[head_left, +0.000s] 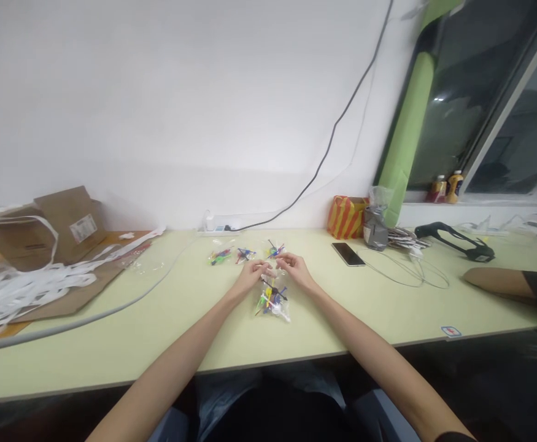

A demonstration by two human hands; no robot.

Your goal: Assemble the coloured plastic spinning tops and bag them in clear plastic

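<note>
A clear plastic bag (272, 299) of small coloured plastic pieces, with black, yellow, blue, green and white parts showing, lies on the table between my forearms. My left hand (255, 272) is closed in a pinch at the bag's upper edge. From the other side, my right hand (292, 267) pinches the same edge, its fingertips close to those of the left. Just beyond my hands rests another filled bag (275, 250). Two similar packets, a middle one (246, 254) and a left one (220, 255), lie beside it. What the pieces are is too small to make out.
A power strip (217, 226) with a grey cable sits against the wall. Cardboard (72, 224) and white strapping (42, 291) cover the left end. To the right are a phone (348, 253), a striped bag (347, 217), a black headset-like frame (456, 240) and another person's arm (498, 285).
</note>
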